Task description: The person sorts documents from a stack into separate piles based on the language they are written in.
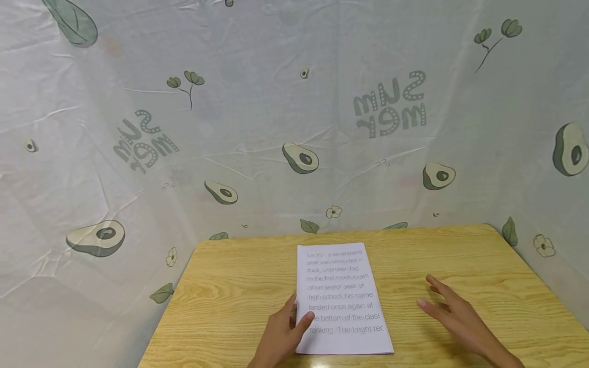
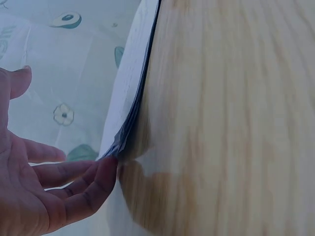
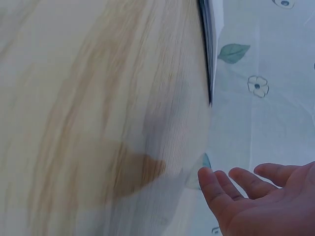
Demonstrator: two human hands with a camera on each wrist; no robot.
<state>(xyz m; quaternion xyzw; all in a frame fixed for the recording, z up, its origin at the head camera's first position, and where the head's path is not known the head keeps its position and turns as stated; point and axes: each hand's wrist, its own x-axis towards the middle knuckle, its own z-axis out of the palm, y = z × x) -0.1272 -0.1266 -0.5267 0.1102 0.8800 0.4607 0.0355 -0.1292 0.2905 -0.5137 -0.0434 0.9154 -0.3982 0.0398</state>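
A stack of white paper sheets (image 1: 338,299) printed with large grey text lies on the wooden table. At its left side, my left hand (image 1: 280,332) touches the edge with its fingertips, while the thumb overlaps the top sheet in the head view. From the left wrist, the thumb (image 2: 20,81) stands raised apart from the paper, and the lower fingers meet the stack's edge (image 2: 120,137). My right hand (image 1: 462,322) holds nothing, fingers extended, over the table to the right of the stack. In the right wrist view, a gap separates its fingertips from the sheets (image 3: 211,49).
The light wooden table (image 1: 230,286) reaches back to a pale cloth (image 1: 257,122) printed with avocados, leaves and flowers. This cloth hangs behind the table and along both sides. Wood surface shows to the left and right of the stack.
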